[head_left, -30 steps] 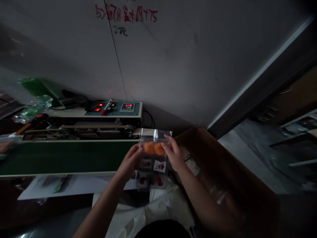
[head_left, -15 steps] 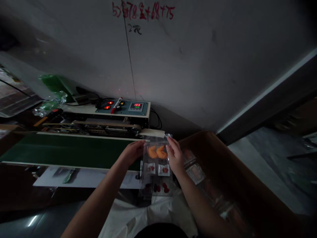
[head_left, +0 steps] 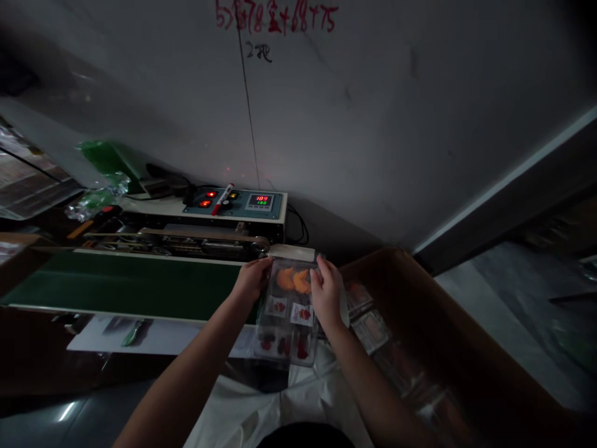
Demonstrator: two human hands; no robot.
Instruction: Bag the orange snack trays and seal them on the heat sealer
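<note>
Between my hands is a clear plastic pack (head_left: 285, 323), held by its upper corners over the right end of the green belt. Two orange pieces show in its top part, two small white sachets with red print in the middle, and dark red pieces at the bottom. My left hand (head_left: 252, 279) pinches the left edge near the top. My right hand (head_left: 328, 287) grips the upper right edge, thumb toward the front. A pale flat strip (head_left: 291, 252) lies just beyond the pack's top edge, at the end of the band sealer (head_left: 205, 242).
The green conveyor belt (head_left: 130, 283) runs off to the left. A red-capped marker (head_left: 222, 199) rests on the sealer's lit control panel (head_left: 261, 201). To the right stands a brown cardboard box (head_left: 448, 311) holding several clear packs (head_left: 370, 330). White paper (head_left: 163, 339) lies below the belt.
The pack's lower end has swung left and toward me, tilting the pack slightly. Both hands keep their hold near the top, and the view has shifted a little.
</note>
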